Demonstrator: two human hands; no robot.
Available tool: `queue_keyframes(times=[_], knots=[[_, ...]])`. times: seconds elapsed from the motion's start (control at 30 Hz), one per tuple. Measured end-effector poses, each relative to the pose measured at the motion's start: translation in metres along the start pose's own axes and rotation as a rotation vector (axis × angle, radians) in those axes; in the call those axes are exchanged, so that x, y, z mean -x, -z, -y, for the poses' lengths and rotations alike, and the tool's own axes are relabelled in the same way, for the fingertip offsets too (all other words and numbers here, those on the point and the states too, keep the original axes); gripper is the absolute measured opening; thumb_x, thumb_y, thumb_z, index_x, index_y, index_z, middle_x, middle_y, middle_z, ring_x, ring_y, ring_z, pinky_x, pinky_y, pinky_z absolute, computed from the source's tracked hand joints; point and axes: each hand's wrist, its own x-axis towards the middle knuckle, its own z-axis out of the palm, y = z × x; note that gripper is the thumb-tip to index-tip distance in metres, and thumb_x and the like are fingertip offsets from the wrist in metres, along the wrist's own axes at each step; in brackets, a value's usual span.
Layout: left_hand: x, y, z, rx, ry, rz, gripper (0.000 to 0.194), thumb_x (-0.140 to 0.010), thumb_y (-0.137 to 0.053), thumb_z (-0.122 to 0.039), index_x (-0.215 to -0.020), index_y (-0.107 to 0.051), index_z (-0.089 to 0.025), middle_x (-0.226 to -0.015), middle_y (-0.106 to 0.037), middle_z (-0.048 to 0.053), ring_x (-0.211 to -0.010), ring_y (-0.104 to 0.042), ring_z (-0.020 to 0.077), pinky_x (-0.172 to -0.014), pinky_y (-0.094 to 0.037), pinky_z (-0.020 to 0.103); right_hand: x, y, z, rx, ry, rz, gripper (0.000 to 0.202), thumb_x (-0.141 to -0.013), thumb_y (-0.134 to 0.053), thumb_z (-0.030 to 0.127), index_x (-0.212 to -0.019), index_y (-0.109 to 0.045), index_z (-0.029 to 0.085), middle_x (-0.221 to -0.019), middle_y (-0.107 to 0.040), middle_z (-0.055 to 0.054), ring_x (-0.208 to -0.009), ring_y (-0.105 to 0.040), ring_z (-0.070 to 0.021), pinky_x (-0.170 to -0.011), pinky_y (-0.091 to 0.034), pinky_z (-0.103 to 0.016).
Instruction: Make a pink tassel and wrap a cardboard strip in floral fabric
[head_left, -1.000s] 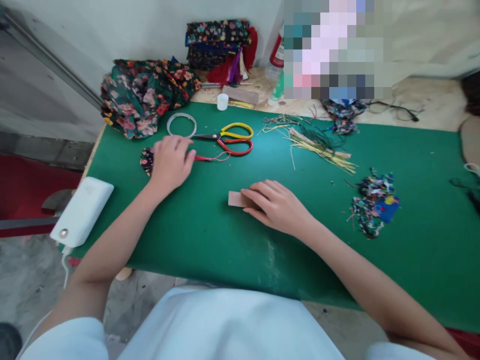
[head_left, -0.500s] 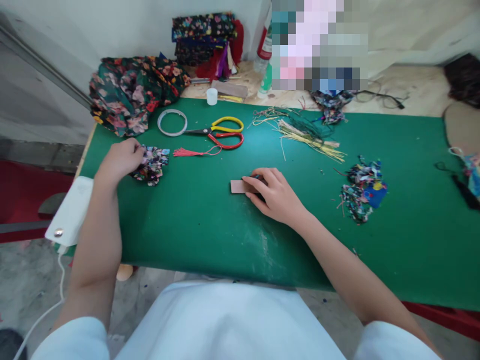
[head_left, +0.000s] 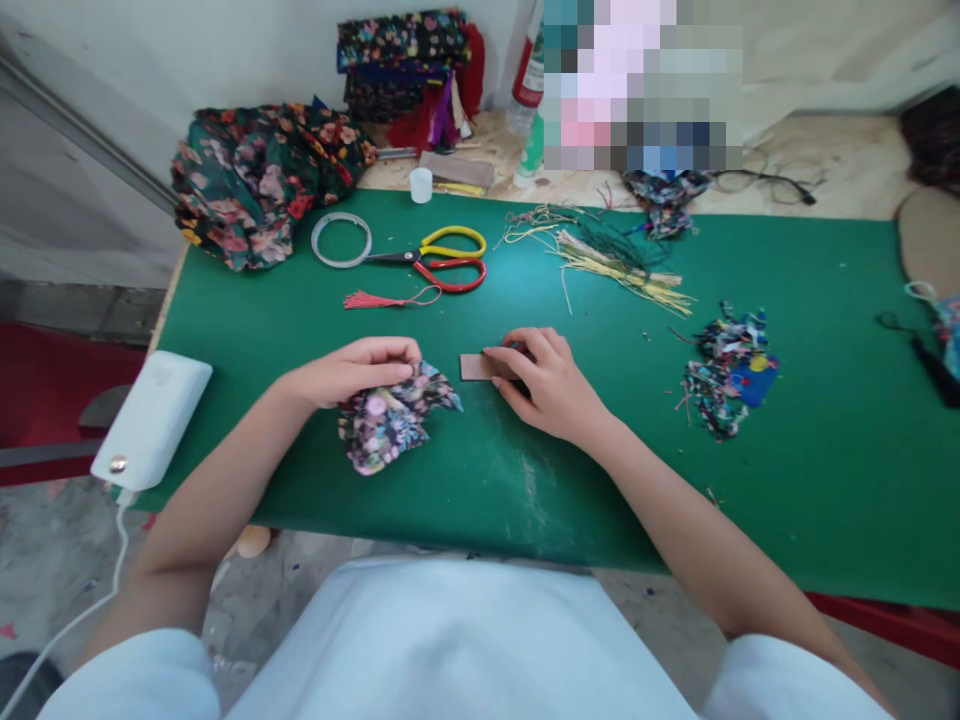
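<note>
My left hand (head_left: 367,368) pinches the upper edge of a dark floral fabric piece (head_left: 386,420), which hangs down over the green mat with ragged edges. To its right, my right hand (head_left: 544,380) is closed over a small flat brown strip (head_left: 474,367) lying on the mat. The strip's left end shows; the rest is hidden under my fingers. Beyond my hands lie scissors (head_left: 450,260) with one yellow and one red handle, and a pink tassel (head_left: 379,299) with a loop.
A roll of clear tape (head_left: 341,240) touches the scissor tips. Floral cloth (head_left: 255,185) is bunched at the back left. Cords (head_left: 622,265) and fabric scraps (head_left: 731,370) lie to the right. A white power bank (head_left: 154,420) with a cable sits at the left edge.
My left hand has moved right, from the mat's left side towards the middle, carrying the floral fabric piece. My right hand has stayed on the brown strip.
</note>
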Motion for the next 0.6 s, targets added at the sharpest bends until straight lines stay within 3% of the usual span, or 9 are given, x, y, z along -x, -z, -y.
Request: queue_keyframes(times=[0.07,0.17,0.23,0.4,0.6], knots=[[-0.011,-0.018,0.012,0.157,-0.066,-0.129,0.047,-0.074,-0.076,-0.059,-0.082,-0.054,-0.018,-0.072,-0.05,-0.003,-0.063,-0.044,0.0078,-0.057,-0.036,0.02,0.001,0.002,0.006,-0.095,-0.014,-0.03,0.03,-0.099,-0.046,0.035,-0.118,-0.062,0.019,-0.113,-0.064,-0.016,-0.106,-0.056,-0.0296,-0.09,-0.044,-0.048],[-0.02,-0.036,0.025,0.25,-0.1,-0.18,0.048,-0.076,-0.074,-0.06,-0.084,-0.051,-0.019,-0.075,-0.05,-0.003,-0.066,-0.045,0.0079,-0.06,-0.038,0.02,0.002,0.004,0.022,-0.391,0.02,-0.068,0.035,-0.101,-0.039,0.046,-0.112,-0.062,0.021,-0.114,-0.067,-0.013,-0.108,-0.06,-0.0274,-0.094,-0.044,-0.048],[-0.022,-0.041,0.028,0.267,-0.121,-0.18,0.049,-0.076,-0.073,-0.061,-0.084,-0.05,-0.02,-0.077,-0.05,-0.003,-0.068,-0.045,0.0081,-0.062,-0.039,0.02,0.002,0.004,0.034,-0.62,-0.023,-0.059,0.038,-0.1,-0.04,0.052,-0.111,-0.062,0.022,-0.111,-0.069,-0.011,-0.104,-0.063,-0.0248,-0.092,-0.046,-0.044],[-0.019,-0.045,0.028,0.291,-0.136,-0.141,0.049,-0.078,-0.073,-0.06,-0.086,-0.048,-0.019,-0.078,-0.051,-0.003,-0.066,-0.045,0.0072,-0.061,-0.039,0.02,0.003,0.0,0.056,-1.059,-0.404,-0.012,0.027,-0.092,-0.061,0.049,-0.097,-0.06,0.023,-0.083,-0.065,-0.002,-0.073,-0.059,-0.0142,-0.067,-0.048,-0.029],[-0.017,-0.054,0.029,0.327,-0.125,-0.115,0.048,-0.077,-0.077,-0.054,-0.097,-0.048,-0.022,-0.082,-0.059,-0.002,-0.067,-0.054,0.0081,-0.063,-0.044,0.021,0.003,-0.006,0.062,-1.39,-0.515,0.04,0.04,-0.084,-0.071,0.054,-0.101,-0.052,0.024,-0.089,-0.06,0.0,-0.076,-0.058,-0.0118,-0.065,-0.049,-0.025]])
